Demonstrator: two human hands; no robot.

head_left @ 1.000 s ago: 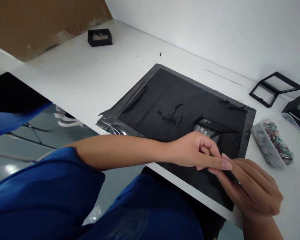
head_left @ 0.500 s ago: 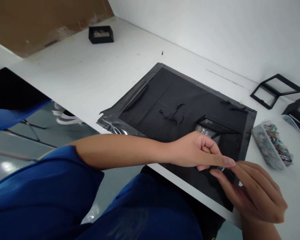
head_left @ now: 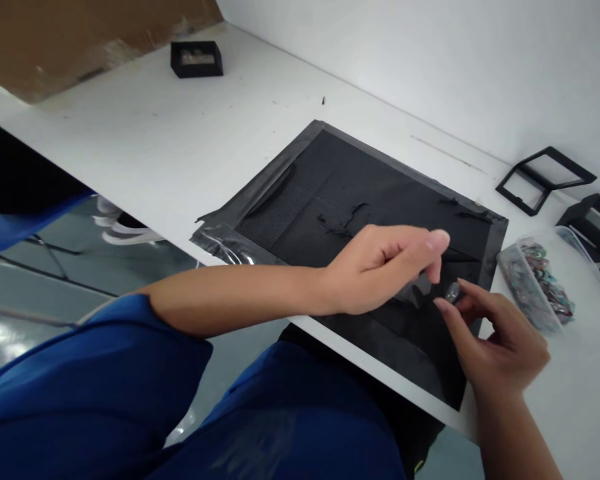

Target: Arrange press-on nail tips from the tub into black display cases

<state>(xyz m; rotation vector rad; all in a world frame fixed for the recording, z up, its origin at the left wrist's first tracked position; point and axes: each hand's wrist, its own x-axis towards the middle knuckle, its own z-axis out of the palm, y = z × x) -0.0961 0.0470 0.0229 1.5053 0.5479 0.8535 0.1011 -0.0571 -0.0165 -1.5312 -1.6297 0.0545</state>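
My right hand (head_left: 503, 343) pinches a small, shiny grey piece (head_left: 453, 293) between thumb and forefinger; it looks like a polished stone or bead. My left hand (head_left: 387, 267) hovers over a black work mat (head_left: 300, 200), thumb stretched out and fingers curled in. Whatever those fingers may hold is hidden. Just beneath them shows a clear, glossy patch (head_left: 416, 293), partly covered by the hand. A dark lid-like panel (head_left: 463, 270) of a black case on the mat peeks out between my two hands.
Right of the mat stands a clear plastic box (head_left: 535, 287) with several small wrapped, colourful pieces. Behind it are an open black frame (head_left: 530, 183) and black cases (head_left: 593, 223). Another black case (head_left: 197, 60) sits far left. Black scraps (head_left: 347, 220) lie on the mat.
My hands have come apart. The left has lifted up and away, while the right has turned slightly and now shows the grey piece in its pinch.
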